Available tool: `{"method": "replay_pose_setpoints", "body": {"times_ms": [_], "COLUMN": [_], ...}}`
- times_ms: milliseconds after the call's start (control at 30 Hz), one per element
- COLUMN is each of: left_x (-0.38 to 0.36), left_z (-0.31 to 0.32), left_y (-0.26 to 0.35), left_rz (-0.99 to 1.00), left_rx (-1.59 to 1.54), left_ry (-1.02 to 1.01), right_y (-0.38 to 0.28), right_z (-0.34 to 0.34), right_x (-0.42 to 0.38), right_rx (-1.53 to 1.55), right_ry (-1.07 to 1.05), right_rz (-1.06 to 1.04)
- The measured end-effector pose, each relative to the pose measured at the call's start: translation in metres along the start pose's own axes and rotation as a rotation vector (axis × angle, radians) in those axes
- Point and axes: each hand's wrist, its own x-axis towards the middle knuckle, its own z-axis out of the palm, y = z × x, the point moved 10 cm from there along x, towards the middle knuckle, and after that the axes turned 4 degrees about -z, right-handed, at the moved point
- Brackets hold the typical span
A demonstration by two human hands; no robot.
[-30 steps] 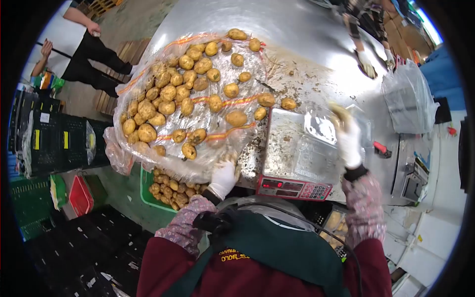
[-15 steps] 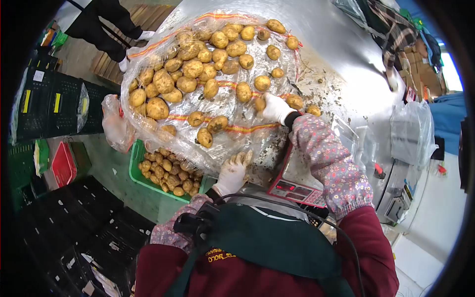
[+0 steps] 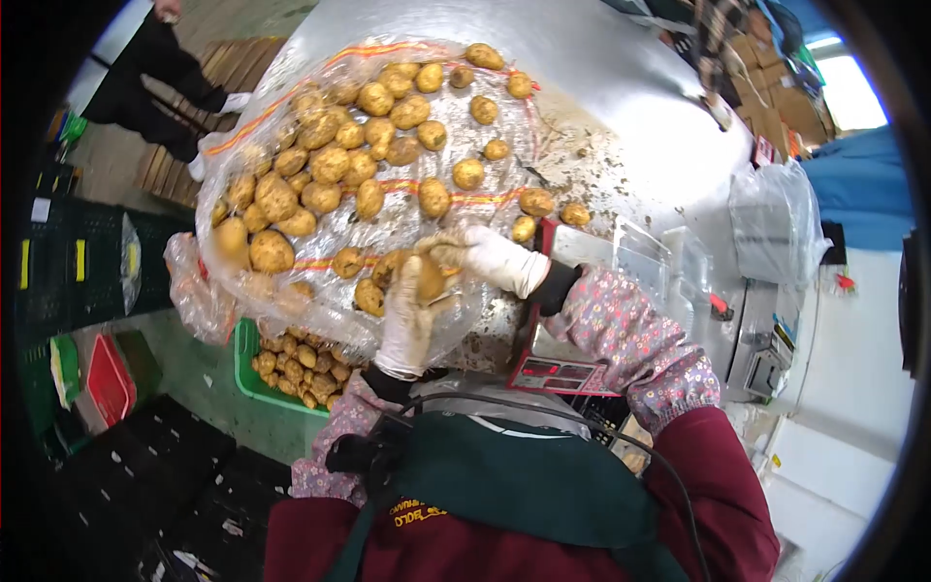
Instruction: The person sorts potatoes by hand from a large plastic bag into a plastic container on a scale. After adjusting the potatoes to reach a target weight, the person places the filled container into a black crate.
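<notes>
Both my hands wear white gloves soiled with dirt. Between them, just above the near part of the plastic sack, is a muddy potato (image 3: 427,279). My left hand (image 3: 405,325) is closed round its left and near side. The curled fingers of my right hand (image 3: 490,258) press on its far right side and partly cover it. Many yellow-brown potatoes (image 3: 330,163) lie on the clear sack (image 3: 291,325) with red and yellow stripes, heaped thickest at the left. A few loose potatoes (image 3: 536,202) rest to the right of my right hand.
A green crate (image 3: 247,373) of smaller potatoes stands below the table's left edge. The red scale (image 3: 553,373) is under my right forearm. Clear plastic containers (image 3: 645,257) and a plastic bag (image 3: 781,228) are at the right. Other people stand at the far left and far right.
My right hand has moved left with a potato from the sack's right part. My left hand has risen from the sack's near edge to meet it. The view has shifted slightly.
</notes>
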Motion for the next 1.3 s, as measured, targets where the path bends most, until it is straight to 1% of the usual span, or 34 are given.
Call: {"method": "replay_pose_setpoints", "body": {"times_ms": [67,100,133,200,233,267,300,367,400,467,500,533,600,633,667,733,767,800,867,900,933,1000,1067,1133,1167,1200,1267,1300], "left_x": [0.003,-0.002,-0.004,-0.008,-0.01,-0.011,-0.012,-0.009,-0.006,-0.002,0.001,0.005,0.017,0.017,0.019,0.023,0.026,0.026,0.024,0.022,0.018,0.002,0.002,-0.002,-0.007,-0.01,-0.014,-0.016], "left_z": [-0.047,-0.051,-0.055,-0.062,-0.055,-0.052,-0.046,-0.036,-0.035,-0.023,-0.024,-0.024,-0.015,-0.005,-0.003,0.002,-0.001,-0.006,-0.007,0.006,0.006,-0.009,-0.029,-0.014,-0.013,-0.015,-0.017,-0.018], "left_y": [-0.014,-0.016,-0.017,-0.015,-0.015,-0.011,-0.009,-0.007,-0.004,0.002,0.001,0.002,-0.006,-0.008,-0.009,0.008,0.0,0.001,-0.021,-0.022,-0.021,-0.025,-0.033,-0.017,-0.015,-0.013,-0.005,-0.001], "left_rz": [-0.054,-0.113,-0.12,-0.089,-0.137,-0.136,-0.138,-0.135,-0.128,-0.085,-0.109,-0.102,-0.184,-0.249,-0.241,-0.021,-0.083,-0.074,-0.283,-0.375,-0.371,-0.39,-0.353,-0.294,-0.311,-0.306,-0.273,-0.266], "left_rx": [-0.044,-0.144,-0.142,-0.115,-0.092,-0.092,-0.053,0.014,0.013,0.058,0.014,0.009,-0.146,-0.27,-0.275,0.026,-0.075,-0.075,-0.167,-0.18,-0.182,-0.206,-0.222,-0.165,-0.203,-0.206,-0.171,-0.169], "left_ry": [0.228,0.218,0.214,0.194,0.125,0.126,0.114,0.099,0.101,0.011,0.041,0.042,-0.04,-0.045,-0.038,-0.061,0.004,0.012,-0.046,-0.203,-0.2,-0.061,-0.056,-0.176,-0.161,-0.155,-0.178,-0.172], "right_y": [0.001,-0.001,-0.005,0.027,0.054,0.079,0.098,0.117,0.107,0.085,0.089,0.083,0.077,0.071,0.067,0.055,0.064,0.042,0.025,0.017,0.008,0.01,0.003,-0.01,-0.008,0.002,0.012,0.025], "right_z": [-0.028,-0.06,-0.097,-0.155,-0.168,-0.178,-0.188,-0.186,-0.185,-0.188,-0.182,-0.174,-0.162,-0.147,-0.138,-0.122,-0.112,-0.094,-0.06,-0.047,-0.037,-0.041,-0.069,-0.077,-0.073,-0.068,-0.051,-0.046], "right_x": [-0.006,-0.012,-0.021,-0.027,-0.026,-0.027,-0.028,-0.018,-0.016,-0.027,-0.026,-0.02,-0.011,0.003,0.003,0.013,0.005,0.004,0.004,0.003,0.002,0.003,0.006,0.021,0.035,0.05,0.076,0.085], "right_rx": [-0.194,-0.37,-0.541,-0.917,-0.984,-1.049,-1.048,-1.009,-0.956,-0.22,0.122,0.368,0.44,0.532,0.473,0.229,-0.004,-0.142,-0.403,-0.536,-0.669,-0.637,-0.922,-1.018,-0.969,-1.034,-1.011,-1.01], "right_ry": [0.152,0.3,0.442,0.507,0.439,0.37,0.369,0.256,0.208,0.444,0.468,0.506,0.503,0.492,0.469,0.456,0.378,0.368,0.293,0.302,0.311,0.3,0.549,0.559,0.471,0.463,0.327,0.34], "right_rz": [-0.055,0.074,0.206,0.307,0.411,0.515,0.515,0.32,0.326,0.489,0.515,0.425,0.441,0.349,0.331,0.121,0.291,0.217,0.151,0.082,0.011,-0.03,-0.109,-0.149,-0.138,-0.113,0.069,0.054]}}
